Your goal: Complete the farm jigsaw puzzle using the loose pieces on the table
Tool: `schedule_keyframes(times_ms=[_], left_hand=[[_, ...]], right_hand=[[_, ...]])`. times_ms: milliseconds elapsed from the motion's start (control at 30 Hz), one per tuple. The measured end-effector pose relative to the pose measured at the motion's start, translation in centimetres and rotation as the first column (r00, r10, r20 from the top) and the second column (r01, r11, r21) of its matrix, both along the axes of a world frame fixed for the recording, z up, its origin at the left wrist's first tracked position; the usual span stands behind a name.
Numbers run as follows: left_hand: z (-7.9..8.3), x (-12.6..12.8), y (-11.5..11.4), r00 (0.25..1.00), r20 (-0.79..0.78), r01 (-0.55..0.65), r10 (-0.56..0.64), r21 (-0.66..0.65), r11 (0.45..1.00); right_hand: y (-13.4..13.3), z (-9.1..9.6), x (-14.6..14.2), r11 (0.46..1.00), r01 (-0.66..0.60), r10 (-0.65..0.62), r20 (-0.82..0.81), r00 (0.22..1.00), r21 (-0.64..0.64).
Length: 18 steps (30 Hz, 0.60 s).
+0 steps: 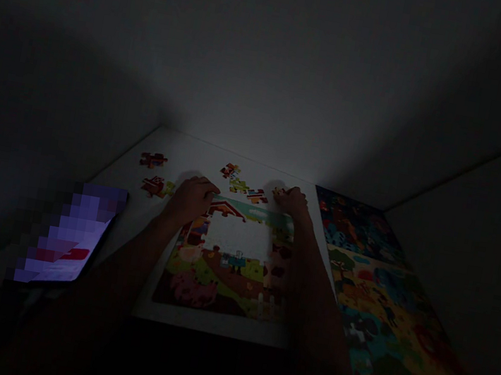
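A partly assembled jigsaw puzzle point(216, 278) of a farm scene lies on the white tabletop, with an unfilled white gap in its upper middle. My left hand point(191, 199) rests at the puzzle's upper left corner, fingers loosely bent against its edge, with nothing visible in them. Beyond the upper right corner, my right hand point(294, 202) has its fingers closed on a puzzle piece point(278, 192), which they partly cover. Between the hands, loose puzzle pieces point(238, 186) lie above the top edge. More puzzle pieces point(153, 186) are left of my left hand.
A lit phone or tablet point(73, 241), its screen pixelated, stands tilted at the left. Colourful picture sheets point(385, 300) with animals lie along the right side. White walls point(258, 86) enclose the back and sides. The light is very dim.
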State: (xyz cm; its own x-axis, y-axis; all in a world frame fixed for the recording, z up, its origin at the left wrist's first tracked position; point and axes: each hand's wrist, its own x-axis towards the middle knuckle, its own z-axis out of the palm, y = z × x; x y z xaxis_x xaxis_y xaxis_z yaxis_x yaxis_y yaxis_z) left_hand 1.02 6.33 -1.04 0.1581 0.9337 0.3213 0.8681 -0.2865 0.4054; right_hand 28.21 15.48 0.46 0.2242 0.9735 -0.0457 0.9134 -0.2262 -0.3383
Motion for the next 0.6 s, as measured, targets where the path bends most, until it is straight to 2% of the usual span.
schedule_keyframes(times_ms=[100,200,300,367,467,533,600], left_hand=[[0.0,0.0,0.0,1.000,-0.009,-0.019,0.019,0.008,1.000],[0.1,0.1,-0.1,0.999,-0.024,-0.046,0.046,0.015,0.999],[0.3,0.3,-0.3,0.997,-0.039,-0.063,0.064,0.023,0.998],[0.4,0.3,-0.4,0.996,-0.048,-0.076,0.078,0.028,0.997],[0.6,0.5,-0.6,0.993,-0.058,-0.097,0.099,0.031,0.995],[0.6,0.6,-0.6,0.992,-0.065,-0.107,0.109,0.030,0.994],[0.5,0.7,-0.5,0.990,-0.072,-0.118,0.119,0.028,0.993]], right_hand=[[0.1,0.5,0.8,1.000,-0.005,0.001,-0.129,0.992,-0.028],[-0.2,1.9,1.7,0.987,-0.158,0.145,-0.291,0.946,-0.021],[-1.9,4.0,2.9,0.959,-0.285,0.267,-0.394,0.880,0.014],[-4.2,5.1,3.5,0.921,-0.388,0.353,-0.527,0.773,0.047],[-8.6,5.6,3.9,0.802,-0.596,0.432,-0.734,0.524,0.047],[-11.1,5.1,3.8,0.724,-0.690,0.419,-0.796,0.437,0.002],[-12.5,4.1,3.5,0.682,-0.731,0.397,-0.826,0.400,-0.027]])
